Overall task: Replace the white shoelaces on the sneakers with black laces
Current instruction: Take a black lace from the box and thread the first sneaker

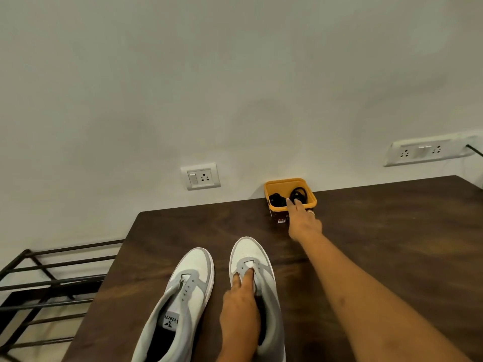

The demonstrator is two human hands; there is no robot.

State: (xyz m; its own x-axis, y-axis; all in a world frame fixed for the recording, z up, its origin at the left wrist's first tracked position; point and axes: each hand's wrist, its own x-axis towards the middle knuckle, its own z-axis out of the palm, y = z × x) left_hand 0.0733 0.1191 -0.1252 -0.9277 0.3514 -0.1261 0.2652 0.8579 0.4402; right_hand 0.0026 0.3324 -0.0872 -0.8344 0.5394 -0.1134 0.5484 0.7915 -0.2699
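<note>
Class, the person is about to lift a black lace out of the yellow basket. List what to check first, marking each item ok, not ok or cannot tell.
1. Sneakers unlaced: ok, visible eyelets empty.
2. Black laces in yellow basket: ok, two bundles.
3. Right hand reaches a bundle: ok, fingers touch it.
4. Bundle gripped: not ok, fingers look straight.
5. Left hand steadies one sneaker: ok, rests on it.
6. Lace untangled: cannot tell.

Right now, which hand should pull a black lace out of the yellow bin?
Right hand: its fingers reach into the yellow bin, at the black laces. Left hand rests on a sneaker, far from the bin.
</note>
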